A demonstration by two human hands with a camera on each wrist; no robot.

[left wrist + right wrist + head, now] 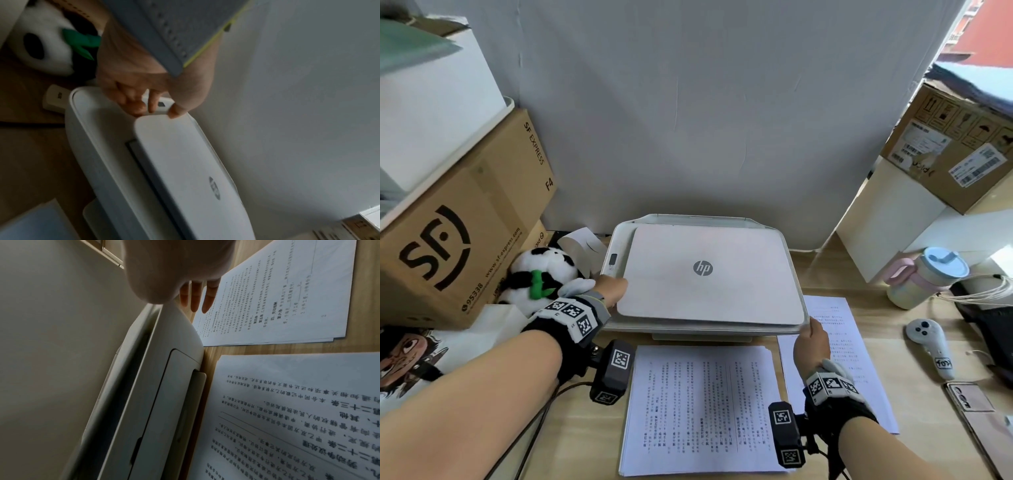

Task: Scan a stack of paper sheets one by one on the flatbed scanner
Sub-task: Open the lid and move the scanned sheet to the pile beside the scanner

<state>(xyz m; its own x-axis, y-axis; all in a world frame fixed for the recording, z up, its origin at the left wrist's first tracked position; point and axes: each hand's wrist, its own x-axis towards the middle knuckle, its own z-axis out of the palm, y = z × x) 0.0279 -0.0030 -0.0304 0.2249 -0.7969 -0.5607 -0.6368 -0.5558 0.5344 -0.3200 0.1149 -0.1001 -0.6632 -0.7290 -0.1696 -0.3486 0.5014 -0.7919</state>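
Sitting on the counter [585, 428] against the wall, the scanner [705, 274] has its lid [709, 291] down in the head view; only the left wrist view shows a dark gap under that lid. The left hand [613, 287] pinches the lid's left edge, fingers [153, 104] curled. The right hand [811, 346] meets the scanner's front right corner, fingers [195, 296] straight. The paper stack [702, 407] lies just before the scanner, other sheets [859, 359] to its right.

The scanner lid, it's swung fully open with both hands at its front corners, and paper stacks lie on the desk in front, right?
Not fully open: the head view shows the scanner lid down or barely raised. The left hand and right hand are at its front corners; the paper stacks lie in front.
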